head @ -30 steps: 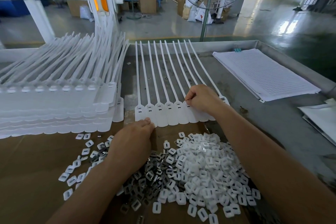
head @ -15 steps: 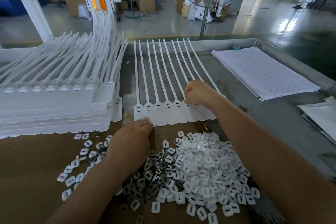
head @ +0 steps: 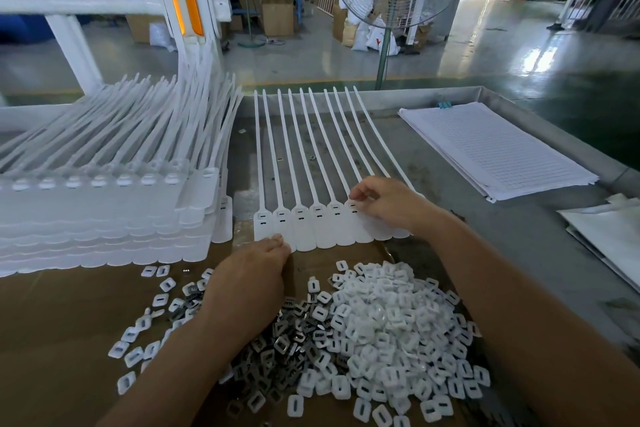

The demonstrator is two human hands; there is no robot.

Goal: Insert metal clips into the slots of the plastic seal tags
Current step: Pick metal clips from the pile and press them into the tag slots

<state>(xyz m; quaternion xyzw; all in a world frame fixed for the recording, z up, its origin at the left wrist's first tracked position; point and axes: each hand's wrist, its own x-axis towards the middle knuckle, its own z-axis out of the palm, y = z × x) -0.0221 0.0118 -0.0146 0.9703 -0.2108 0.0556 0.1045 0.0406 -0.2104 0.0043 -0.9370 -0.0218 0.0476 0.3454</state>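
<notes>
A joined strip of white seal tags [head: 304,229] lies flat with its tails pointing away from me. My right hand [head: 388,204] hovers over the strip's right part, thumb and fingertips pinched on a small metal clip at the slot of one tag head [head: 353,206]. My left hand [head: 252,274] presses its straight fingers on the near edge of the strip's leftmost tags. Under my left wrist is a heap of dark metal clips [head: 284,343].
A big heap of white plastic caps [head: 391,322] lies on the brown cardboard [head: 52,322] to the right of the clips. A tall stack of tag strips [head: 104,208] fills the left. Lined paper sheets [head: 491,146] lie at the right, inside the metal tray rim [head: 554,135].
My right hand stays at the same tag head, with only small finger movement. My left hand keeps its place on the strip's near edge. The view has shifted slightly.
</notes>
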